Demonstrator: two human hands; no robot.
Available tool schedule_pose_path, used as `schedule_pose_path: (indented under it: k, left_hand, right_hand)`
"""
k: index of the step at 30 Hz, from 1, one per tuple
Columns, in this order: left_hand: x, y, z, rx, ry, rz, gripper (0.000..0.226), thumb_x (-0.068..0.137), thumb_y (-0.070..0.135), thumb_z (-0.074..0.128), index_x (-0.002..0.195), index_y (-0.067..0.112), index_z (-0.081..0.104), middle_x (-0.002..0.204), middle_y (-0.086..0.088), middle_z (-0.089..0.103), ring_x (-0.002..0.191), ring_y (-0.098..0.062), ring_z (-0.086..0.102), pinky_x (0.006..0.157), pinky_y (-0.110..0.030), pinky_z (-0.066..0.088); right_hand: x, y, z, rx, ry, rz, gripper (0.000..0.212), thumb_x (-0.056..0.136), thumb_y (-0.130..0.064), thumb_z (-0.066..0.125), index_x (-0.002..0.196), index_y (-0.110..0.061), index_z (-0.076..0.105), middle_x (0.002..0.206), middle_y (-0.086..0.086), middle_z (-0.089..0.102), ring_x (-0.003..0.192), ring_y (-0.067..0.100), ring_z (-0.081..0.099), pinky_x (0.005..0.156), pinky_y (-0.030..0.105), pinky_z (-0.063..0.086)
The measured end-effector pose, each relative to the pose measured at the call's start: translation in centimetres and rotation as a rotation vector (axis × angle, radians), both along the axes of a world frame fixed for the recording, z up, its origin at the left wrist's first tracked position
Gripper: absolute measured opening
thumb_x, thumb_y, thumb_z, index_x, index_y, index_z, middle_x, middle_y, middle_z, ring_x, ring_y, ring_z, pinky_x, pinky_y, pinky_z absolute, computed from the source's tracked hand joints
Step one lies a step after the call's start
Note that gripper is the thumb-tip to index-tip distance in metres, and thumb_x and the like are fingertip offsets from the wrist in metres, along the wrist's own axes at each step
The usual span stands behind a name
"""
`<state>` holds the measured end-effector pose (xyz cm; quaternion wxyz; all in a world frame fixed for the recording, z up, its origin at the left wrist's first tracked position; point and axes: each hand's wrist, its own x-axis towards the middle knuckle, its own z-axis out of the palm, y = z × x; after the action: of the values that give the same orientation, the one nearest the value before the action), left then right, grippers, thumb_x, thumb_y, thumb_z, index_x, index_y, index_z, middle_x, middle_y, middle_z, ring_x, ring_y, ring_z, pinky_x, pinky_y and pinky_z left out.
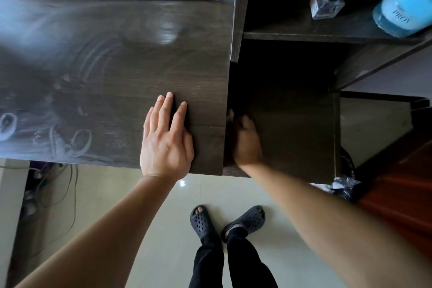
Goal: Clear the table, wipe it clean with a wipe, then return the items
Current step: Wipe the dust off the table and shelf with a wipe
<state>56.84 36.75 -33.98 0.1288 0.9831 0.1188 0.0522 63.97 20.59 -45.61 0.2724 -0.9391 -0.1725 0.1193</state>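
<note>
On the smeared worktop [117, 65], left hand [166, 140] lies flat, fingers straight.
Just right of it, the right hand [246, 145], blurred inside a dark shelf [297, 124], shows no readable grip.

- Cool, soft light washes across the table top [117, 54] from about 10 o'clock, leaving a pale sheen and one bright glare spot toward 11 o'clock.
- The left hand [166, 140] is well lit and sharp.
- The right hand [246, 142] sits in the dark shelf compartment [292, 100], dim and smeared by blur.
- A small glint shows on the floor [182, 183] just below centre.
- At 1 o'clock the blue bottle [404, 4] looks soft, and straight lines bend near the edges.
</note>
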Motion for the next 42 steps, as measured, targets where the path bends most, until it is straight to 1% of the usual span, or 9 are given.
schedule_pose_path:
  k: [5,8,14,16,20,23,29,35,42]
  left_hand:
    - [0.1,-0.2,0.2,0.007,0.001,0.005,0.053,0.084,0.020,0.039,0.133,0.003,0.048,0.146,-0.023,0.036,0.138,-0.039,0.027,0.115,-0.047,0.020]
    - [0.1,-0.1,0.0,0.012,-0.005,0.007,0.052,0.084,0.019,0.040,0.133,0.003,0.048,0.146,-0.023,0.036,0.138,-0.039,0.027,0.115,-0.047,0.020]
    - [0.0,0.0,-0.2,0.010,-0.011,0.004,0.053,0.083,0.019,0.039,0.133,0.003,0.048,0.146,-0.023,0.035,0.138,-0.039,0.027,0.114,-0.047,0.021]
    - [-0.1,0.0,-0.2,0.004,-0.008,0.006,0.053,0.084,0.020,0.038,0.133,0.003,0.047,0.147,-0.023,0.034,0.138,-0.039,0.026,0.114,-0.049,0.021]
    - [0.0,0.0,-0.3,-0.004,-0.024,-0.001,0.053,0.084,0.020,0.037,0.133,0.003,0.047,0.147,-0.023,0.033,0.138,-0.039,0.026,0.114,-0.048,0.020]
    - [0.0,0.1,-0.6,0.002,-0.023,-0.019,0.053,0.084,0.020,0.037,0.133,0.003,0.046,0.148,-0.023,0.032,0.139,-0.039,0.025,0.115,-0.047,0.019]
    - [0.0,0.5,-1.1,-0.002,-0.036,-0.048,0.052,0.085,0.019,0.036,0.132,0.001,0.047,0.147,-0.025,0.034,0.138,-0.040,0.026,0.114,-0.051,0.021]
    - [-0.2,0.8,-1.3,-0.002,-0.020,-0.058,0.052,0.085,0.021,0.034,0.132,0.003,0.047,0.146,-0.025,0.034,0.138,-0.040,0.026,0.114,-0.051,0.019]
    - [-0.6,0.3,-0.6,0.008,0.017,-0.102,0.050,0.084,0.017,0.035,0.131,0.005,0.051,0.145,-0.025,0.036,0.136,-0.044,0.027,0.113,-0.055,0.021]
  right_hand:
    - [-8.3,-5.9,0.0,-0.001,-0.038,0.320,0.020,0.077,-0.010,0.064,0.094,-0.021,0.067,0.084,0.003,0.058,0.080,0.024,0.049,0.063,0.033,0.045]
    - [-4.9,-8.0,0.5,-0.080,-0.133,0.242,0.023,0.070,-0.015,0.068,0.088,-0.028,0.073,0.080,-0.002,0.059,0.080,0.023,0.047,0.066,0.033,0.032]
    - [-3.5,-3.8,-1.5,0.030,0.065,-0.093,0.019,0.091,-0.036,0.051,0.096,-0.023,0.063,0.091,0.004,0.059,0.089,0.027,0.060,0.082,0.046,0.050]
    - [-7.3,-2.0,-1.8,0.025,0.047,0.027,0.029,0.092,-0.031,0.039,0.100,-0.018,0.064,0.091,0.003,0.060,0.090,0.022,0.062,0.081,0.037,0.053]
    - [-8.5,-6.2,-0.7,0.085,-0.039,0.134,0.038,0.083,-0.016,0.065,0.121,-0.024,0.063,0.097,-0.002,0.058,0.102,0.014,0.055,0.081,0.019,0.046]
    - [-5.7,-12.0,-0.9,-0.048,-0.096,-0.215,0.028,0.090,-0.024,0.056,0.116,-0.021,0.065,0.096,-0.003,0.055,0.093,0.020,0.057,0.073,0.022,0.043]
    - [-4.8,-12.3,-0.4,-0.169,-0.050,-0.810,0.036,0.082,0.008,0.050,0.113,-0.006,0.061,0.105,0.024,0.048,0.087,0.038,0.053,0.069,0.035,0.040]
    - [-14.1,-2.3,-0.1,0.014,0.025,-0.398,0.056,0.072,0.014,0.059,0.119,-0.016,0.060,0.089,0.011,0.050,0.080,0.030,0.054,0.065,0.027,0.044]
    - [-17.1,-8.8,1.4,-0.102,0.414,-0.501,0.035,0.085,-0.005,0.052,0.111,-0.022,0.069,0.094,0.010,0.051,0.089,0.033,0.057,0.079,0.033,0.046]
